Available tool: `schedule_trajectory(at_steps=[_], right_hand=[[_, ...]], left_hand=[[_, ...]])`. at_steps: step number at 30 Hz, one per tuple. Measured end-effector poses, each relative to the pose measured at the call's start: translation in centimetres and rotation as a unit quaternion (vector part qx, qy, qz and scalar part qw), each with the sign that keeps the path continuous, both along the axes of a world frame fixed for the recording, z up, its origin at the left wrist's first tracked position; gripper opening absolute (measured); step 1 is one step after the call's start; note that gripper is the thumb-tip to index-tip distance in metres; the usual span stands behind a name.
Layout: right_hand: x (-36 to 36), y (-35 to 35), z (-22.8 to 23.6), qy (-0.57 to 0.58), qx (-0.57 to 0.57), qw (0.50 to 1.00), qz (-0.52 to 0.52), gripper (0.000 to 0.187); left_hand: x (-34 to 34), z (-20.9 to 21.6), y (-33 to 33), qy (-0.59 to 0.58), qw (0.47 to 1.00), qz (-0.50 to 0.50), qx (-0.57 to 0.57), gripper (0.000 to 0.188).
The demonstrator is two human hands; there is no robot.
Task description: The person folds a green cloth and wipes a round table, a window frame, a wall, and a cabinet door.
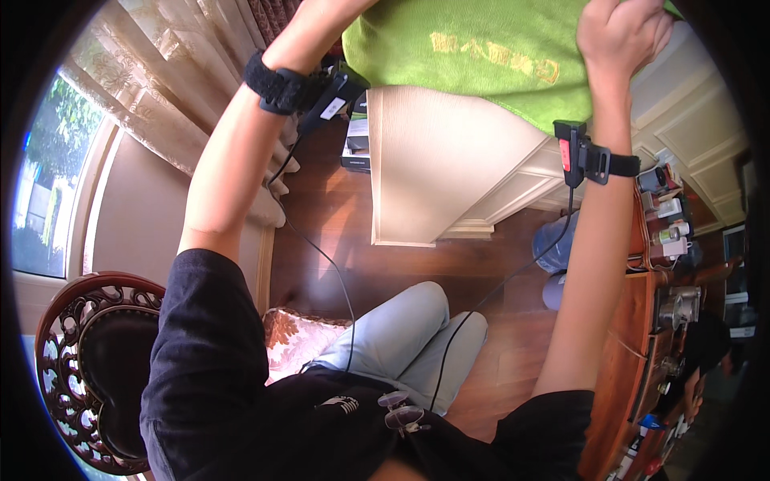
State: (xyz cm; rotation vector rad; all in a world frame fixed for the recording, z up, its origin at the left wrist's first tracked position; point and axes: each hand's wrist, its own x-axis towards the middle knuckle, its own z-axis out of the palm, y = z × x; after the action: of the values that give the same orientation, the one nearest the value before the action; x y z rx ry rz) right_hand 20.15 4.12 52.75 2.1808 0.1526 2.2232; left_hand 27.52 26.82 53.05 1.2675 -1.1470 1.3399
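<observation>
A green towel point(465, 60) with yellow lettering and a small emblem hangs spread out in front of me, its top beyond the upper edge of the view. My right hand point(624, 38) is closed in a fist on the towel's right side, with a bit of green showing past the knuckles. On the left, my left hand point(346, 6) is raised next to the towel's left side; its fingers are cut off by the upper edge. Each wrist wears a black strap with a small device, the left device point(333, 96) and the right device point(571, 152), with cables running down.
Behind the towel stands a cream panelled wall end point(433, 160) above a wooden floor point(321, 216). Patterned curtains point(160, 80) hang by a window at left, over a carved dark chair point(100, 361). A wooden cabinet point(622, 353) with several items lies at right, beside a blue bin point(553, 244).
</observation>
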Motion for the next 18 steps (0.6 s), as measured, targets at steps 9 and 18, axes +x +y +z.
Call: schedule_trajectory(at_steps=[9,18], right_hand=[[-1.0,0.1,-11.7,0.014,-0.028,0.998,0.053,0.065],[-5.7,1.8,-30.6,0.271,0.072,0.96,-0.005,0.07]], left_hand=[[-1.9,-13.1,1.3,0.079,0.99,0.116,0.011,0.069],[-4.1,-27.2,4.6,0.293,0.924,0.035,0.245,0.081]])
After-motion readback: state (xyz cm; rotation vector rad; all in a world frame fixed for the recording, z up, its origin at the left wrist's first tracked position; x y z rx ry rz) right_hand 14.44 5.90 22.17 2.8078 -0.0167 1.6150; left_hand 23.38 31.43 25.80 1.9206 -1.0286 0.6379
